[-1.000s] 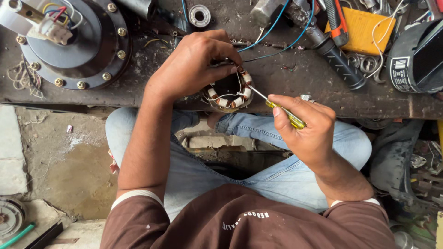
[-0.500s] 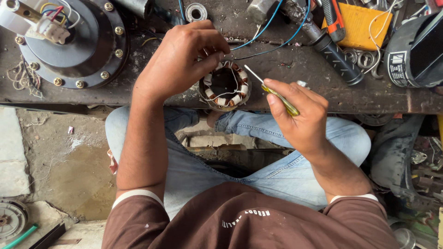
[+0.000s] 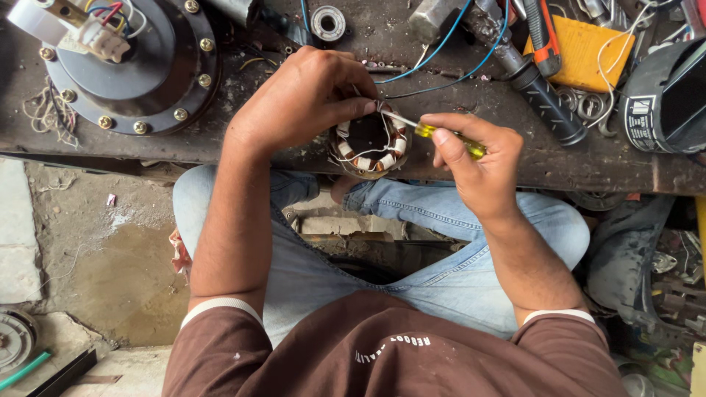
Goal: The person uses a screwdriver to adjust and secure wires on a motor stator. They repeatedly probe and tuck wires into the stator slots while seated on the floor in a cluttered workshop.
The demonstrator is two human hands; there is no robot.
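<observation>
At the edge of the dark, cluttered desk (image 3: 220, 143), the left hand (image 3: 309, 95) clasps a round copper-wound stator ring (image 3: 370, 143) while the right hand (image 3: 478, 162) pinches a yellow-handled screwdriver (image 3: 441, 134), tip at its rim.

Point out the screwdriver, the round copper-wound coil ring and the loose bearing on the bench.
screwdriver (image 3: 448, 137), head view, on its yellow handle.
coil ring (image 3: 387, 157), head view, on the windings at its right side.
bearing (image 3: 328, 23), head view, on its metal ring.
</observation>
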